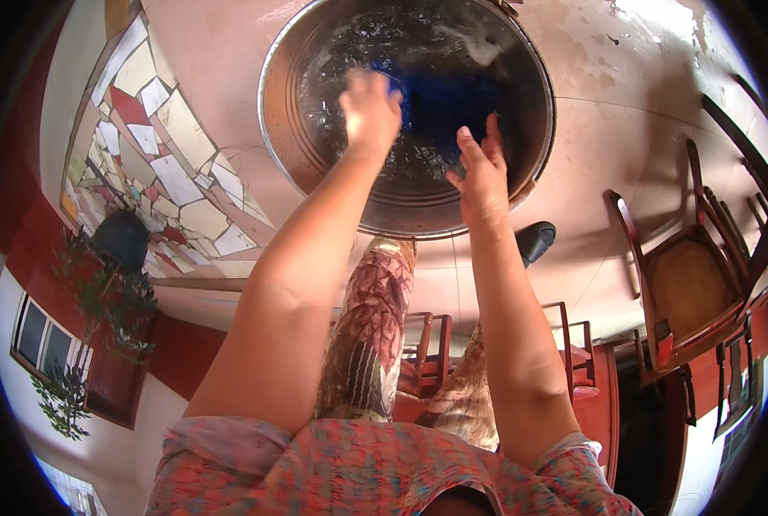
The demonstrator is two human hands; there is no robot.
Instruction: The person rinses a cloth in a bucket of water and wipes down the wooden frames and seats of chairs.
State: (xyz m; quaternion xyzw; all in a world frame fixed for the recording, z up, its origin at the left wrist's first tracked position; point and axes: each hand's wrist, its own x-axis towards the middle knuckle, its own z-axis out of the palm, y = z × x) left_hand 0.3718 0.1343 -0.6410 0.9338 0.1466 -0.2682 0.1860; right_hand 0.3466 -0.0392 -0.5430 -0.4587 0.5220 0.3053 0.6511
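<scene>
A large round metal basin [319, 173] holding dark, rippled water [416, 158] stands on the floor in front of me. Deep blue material, probably cloth, [445, 97] lies in the water, its outline hard to make out. Over the left half of the basin is my left hand [372, 113], blurred, with its fingertips beside a bit of the blue; whether it grips any is unclear. My right hand [485, 169] hovers above the basin's near right side, fingers spread, with nothing seen in it.
Pale floor tiles [590, 155] surround the basin, wet in patches at the upper right. Wooden chairs [690, 284] stand to the right. A mosaic of broken tiles [177, 180] and a dark plant pot [120, 240] are at left. A black shoe [536, 241] shows near the basin.
</scene>
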